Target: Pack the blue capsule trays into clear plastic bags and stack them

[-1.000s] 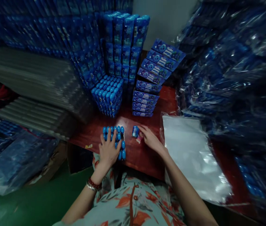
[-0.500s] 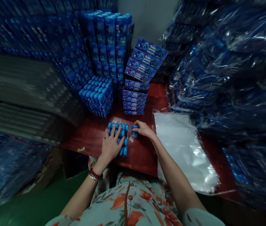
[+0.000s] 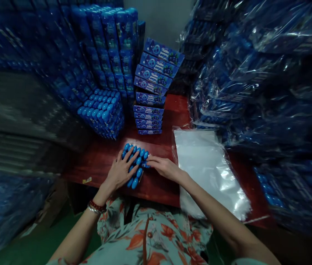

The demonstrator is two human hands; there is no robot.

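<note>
A tight cluster of small blue bottles with glossy oval caps (image 3: 139,161) stands on the red-brown table (image 3: 161,189). My left hand (image 3: 120,170) lies over the cluster's left side, its fingers spread on and between the caps and covering several of them. At the right side, my right hand (image 3: 164,168) has its fingertips closed on one small blue bottle (image 3: 145,164), which is against the cluster. The fingers partly hide that bottle.
Printed purple-blue boxes (image 3: 149,98) are stacked in a leaning pile behind the cluster. More blue bottles (image 3: 100,112) stand packed at the back left. Clear plastic bags (image 3: 205,165) lie flat on the right. Film-wrapped blue packs (image 3: 235,84) pile high beyond, and grey stacked trays (image 3: 14,147) are on the left.
My right hand has moved its bottle left, from a gap apart to against the cluster. The cluster now sits slanted, with my left hand still on it. The camera view has shifted.
</note>
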